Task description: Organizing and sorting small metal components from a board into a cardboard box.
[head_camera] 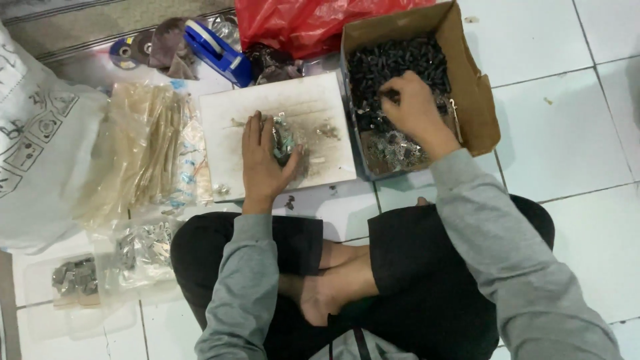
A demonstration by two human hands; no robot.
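Grey sleeves, black shorts, bare feet

The person wears a light grey long-sleeved top; its soft knit sleeves end at the wrists of the left hand (263,160) and the right hand (413,107), which are bare, without gloves or rings. Black shorts cover the thighs, and the feet are bare. A dark strap shows at the near edge.

Person sits cross-legged on white tiled floor (587,133). Left hand (261,160) rests flat on white board (313,107), thumb against small pile of shiny metal parts (285,141). Right hand (413,107) reaches into cardboard box (477,100), fingers curled among small dark parts (393,63). Red plastic bag (300,23) behind board. Blue tape dispenser (217,48) near it. Clear bags of pale strips (147,153) left of board. Bags of metal pieces (143,250) near left knee.
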